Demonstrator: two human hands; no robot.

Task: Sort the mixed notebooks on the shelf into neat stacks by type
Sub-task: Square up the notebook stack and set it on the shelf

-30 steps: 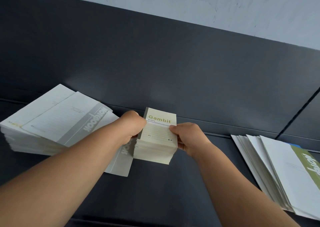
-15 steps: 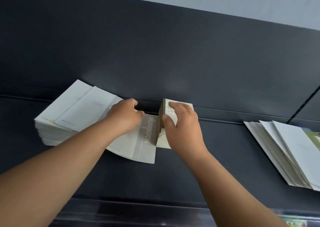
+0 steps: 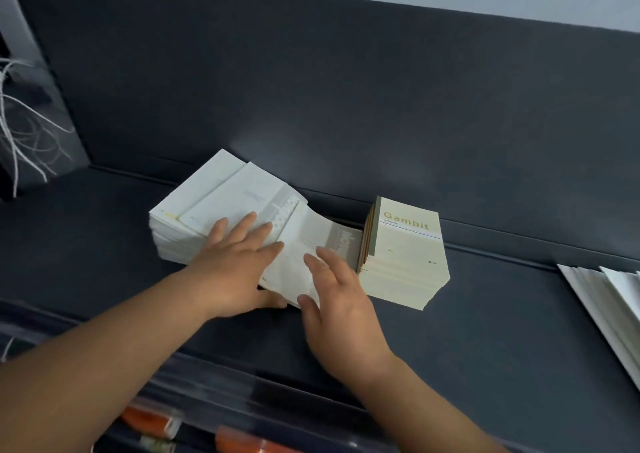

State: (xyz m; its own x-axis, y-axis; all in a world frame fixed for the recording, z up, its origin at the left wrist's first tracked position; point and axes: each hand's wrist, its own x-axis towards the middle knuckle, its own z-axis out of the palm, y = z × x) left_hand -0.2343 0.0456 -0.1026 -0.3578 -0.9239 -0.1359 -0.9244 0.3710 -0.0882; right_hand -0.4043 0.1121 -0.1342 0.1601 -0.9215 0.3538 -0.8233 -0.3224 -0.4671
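The right hand [image 3: 339, 300] has been taken off the Gambit stack [image 3: 405, 262] and laid, fingers straight and spread, on the sloping white notebook [image 3: 304, 245] at that stack's nine o'clock side; nothing is gripped by it. The Gambit stack is left flat on the dark shelf [image 3: 502, 314], cover upward, just beside the notebook's edge. The left hand [image 3: 235, 272] has been flattened, fingers extended, on the large white pile [image 3: 214, 203] further toward nine o'clock. A fanned white pile [image 3: 602, 300] is seen at three o'clock, well apart.
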